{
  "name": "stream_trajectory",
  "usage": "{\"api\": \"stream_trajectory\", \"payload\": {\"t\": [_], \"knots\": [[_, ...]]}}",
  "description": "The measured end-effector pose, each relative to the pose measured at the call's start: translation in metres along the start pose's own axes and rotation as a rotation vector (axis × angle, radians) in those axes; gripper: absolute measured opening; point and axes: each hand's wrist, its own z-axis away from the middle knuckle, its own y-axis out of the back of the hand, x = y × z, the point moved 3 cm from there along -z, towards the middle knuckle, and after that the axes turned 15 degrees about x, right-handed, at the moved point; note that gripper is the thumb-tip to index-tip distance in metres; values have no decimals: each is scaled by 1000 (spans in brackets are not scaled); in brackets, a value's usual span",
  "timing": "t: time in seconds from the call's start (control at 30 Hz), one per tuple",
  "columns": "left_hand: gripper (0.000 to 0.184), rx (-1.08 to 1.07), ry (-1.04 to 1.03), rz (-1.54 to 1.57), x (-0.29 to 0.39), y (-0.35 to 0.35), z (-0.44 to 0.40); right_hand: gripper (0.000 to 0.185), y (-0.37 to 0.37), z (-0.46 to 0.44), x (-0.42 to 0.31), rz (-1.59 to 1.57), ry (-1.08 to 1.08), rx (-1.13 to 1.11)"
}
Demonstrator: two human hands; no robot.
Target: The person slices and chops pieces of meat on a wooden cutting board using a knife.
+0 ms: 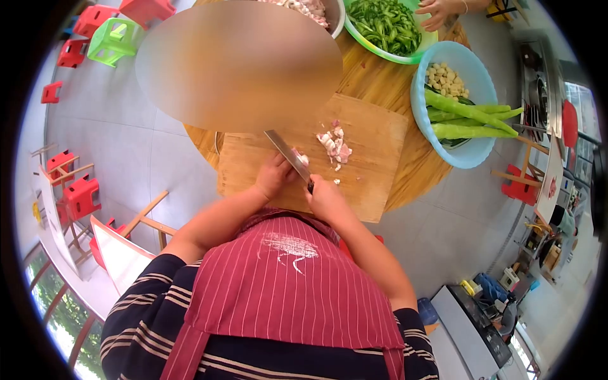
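Note:
My right hand is closed round the dark handle of a cleaver, whose blade slants up and left over the wooden cutting board. Close against the blade's left side, my left hand has its fingers curled down on a piece of meat, mostly hidden by hand and blade. Some pale pink meat shows just right of the blade. Farther right on the board lies a small pile of cut meat with a few loose scraps.
Beyond the board stand a metal bowl of meat, a green basin of sliced green peppers and a blue basin with garlic cloves and long green vegetables. Another person's hand is over the green basin. A blurred patch covers the upper left.

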Motion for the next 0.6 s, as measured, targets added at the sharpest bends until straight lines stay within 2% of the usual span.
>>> {"api": "stream_trajectory", "payload": {"t": [0.07,0.27,0.33,0.43,0.53,0.6], "knots": [[36,6,-1,0,-1,1,0,23,3,14,9,-21,14,-11],[33,-9,31,69,2,3,-5,23,13,51,33,95,-144,-98],[31,48,-70,65,6,6,-10,24,0,23,25,7,-45,-12],[26,34,8,61,10,10,-14,26,-18,-21,4,53,-21,-30],[21,28,-9,19,2,2,-3,25,-14,-47,-2,61,77,68],[20,89,-46,49,5,1,-5,25,2,-58,16,-189,27,-83]]}}
